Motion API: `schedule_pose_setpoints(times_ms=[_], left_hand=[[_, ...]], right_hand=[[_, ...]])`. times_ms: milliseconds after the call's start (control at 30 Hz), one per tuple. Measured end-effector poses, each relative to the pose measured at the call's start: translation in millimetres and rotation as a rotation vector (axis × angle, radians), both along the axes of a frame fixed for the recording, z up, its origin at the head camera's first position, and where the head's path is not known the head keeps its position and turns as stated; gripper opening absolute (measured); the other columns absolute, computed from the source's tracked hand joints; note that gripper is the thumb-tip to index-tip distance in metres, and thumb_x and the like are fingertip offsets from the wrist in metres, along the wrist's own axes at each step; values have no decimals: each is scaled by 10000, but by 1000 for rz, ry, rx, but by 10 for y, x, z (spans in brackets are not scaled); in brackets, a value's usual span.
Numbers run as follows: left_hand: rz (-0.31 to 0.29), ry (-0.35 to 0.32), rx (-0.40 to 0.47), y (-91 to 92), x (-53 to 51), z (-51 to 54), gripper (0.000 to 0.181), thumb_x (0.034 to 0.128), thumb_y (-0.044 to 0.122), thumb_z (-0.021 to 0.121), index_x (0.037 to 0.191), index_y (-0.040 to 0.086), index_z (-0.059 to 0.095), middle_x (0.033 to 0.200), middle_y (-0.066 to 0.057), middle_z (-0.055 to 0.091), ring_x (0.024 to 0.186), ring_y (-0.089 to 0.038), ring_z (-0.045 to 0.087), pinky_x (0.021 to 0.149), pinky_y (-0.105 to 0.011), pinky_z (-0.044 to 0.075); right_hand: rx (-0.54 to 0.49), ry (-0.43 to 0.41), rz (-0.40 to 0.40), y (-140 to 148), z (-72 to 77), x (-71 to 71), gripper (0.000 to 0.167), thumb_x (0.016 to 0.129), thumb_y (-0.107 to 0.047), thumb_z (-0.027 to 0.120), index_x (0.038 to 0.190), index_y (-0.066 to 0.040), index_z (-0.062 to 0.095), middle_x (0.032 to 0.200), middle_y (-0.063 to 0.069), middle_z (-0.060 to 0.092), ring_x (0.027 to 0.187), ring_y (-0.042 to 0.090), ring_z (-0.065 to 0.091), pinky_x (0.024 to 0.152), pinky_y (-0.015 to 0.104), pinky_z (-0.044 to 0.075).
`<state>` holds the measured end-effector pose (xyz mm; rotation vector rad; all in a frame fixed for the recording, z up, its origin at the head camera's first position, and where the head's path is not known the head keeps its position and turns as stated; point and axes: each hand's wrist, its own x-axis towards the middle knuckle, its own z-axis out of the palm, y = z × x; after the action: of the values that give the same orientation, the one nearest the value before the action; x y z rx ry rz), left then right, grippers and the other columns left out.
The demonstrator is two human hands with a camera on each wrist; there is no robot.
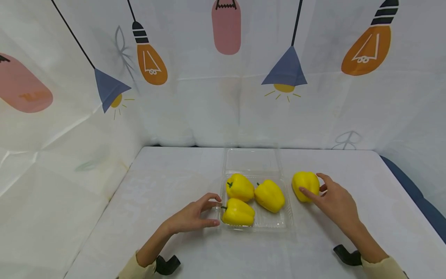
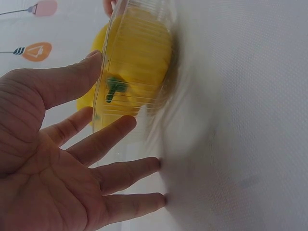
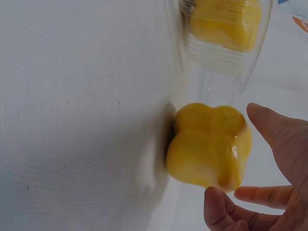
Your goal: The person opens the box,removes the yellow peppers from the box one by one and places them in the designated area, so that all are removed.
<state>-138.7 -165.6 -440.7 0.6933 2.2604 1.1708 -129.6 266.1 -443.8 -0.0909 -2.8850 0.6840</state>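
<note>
Three yellow bell peppers point(image 1: 240, 187) lie in a clear plastic container point(image 1: 273, 221), its lid folded back behind it. My left hand point(image 1: 191, 217) is at the container's left side, fingers spread and bent a little; in the left wrist view the hand point(image 2: 57, 178) has its thumb beside the clear rim point(image 2: 98, 103). A fourth yellow pepper point(image 1: 305, 186) rests on the table right of the container. Around its right side is my right hand point(image 1: 339, 203). In the right wrist view, this hand's point(image 3: 284, 163) fingertips meet the pepper point(image 3: 209, 147) while the thumb stands slightly off it.
The white table point(image 1: 167, 170) extends to both sides of the container. Behind it hangs a white curtain point(image 1: 195, 112) printed with lamps and bulbs. Something dark blue point(image 1: 414, 190) shows beyond the table's right edge. Black pieces point(image 1: 168, 265) are at both wrists.
</note>
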Motion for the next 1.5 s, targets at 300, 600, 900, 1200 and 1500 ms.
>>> schedule_pose_setpoints(times_ms=[300,600,900,1200,1500], left_hand=[[4,-3,-1,-5,-1,-6,581,910,336,727,1369,218,391,1404,-20,555,1346,-272,448,1054,-623,326],[2,-4,4,-8,-5,3,581,908,340,728,1368,217,395,1403,-9,556,1339,-246,456,1053,-607,338],[0,-4,5,2,-5,2,587,909,342,726,1376,214,393,1410,-23,550,1342,-246,450,1052,-610,339],[1,-6,7,-2,-2,2,586,909,339,726,1375,211,394,1409,-16,551,1339,-250,456,1048,-611,343],[-3,-9,14,-3,-7,-6,584,910,334,727,1374,218,392,1409,-6,551,1344,-238,448,1055,-611,333]], right_hand=[[12,39,-12,-14,63,15,840,838,-605,694,1355,25,488,906,192,648,642,232,546,501,300,422],[5,59,-13,-61,119,35,809,851,-588,691,1359,13,499,900,174,645,647,226,543,498,293,418],[-33,82,38,-197,178,99,730,863,-533,710,1342,-11,537,908,122,649,727,228,565,526,292,434],[-61,168,106,-328,177,144,641,828,-461,780,1301,-72,592,887,35,651,749,181,602,572,301,463],[-91,181,199,-452,151,166,616,834,-441,781,1322,-118,589,930,19,647,800,164,604,628,301,514]])
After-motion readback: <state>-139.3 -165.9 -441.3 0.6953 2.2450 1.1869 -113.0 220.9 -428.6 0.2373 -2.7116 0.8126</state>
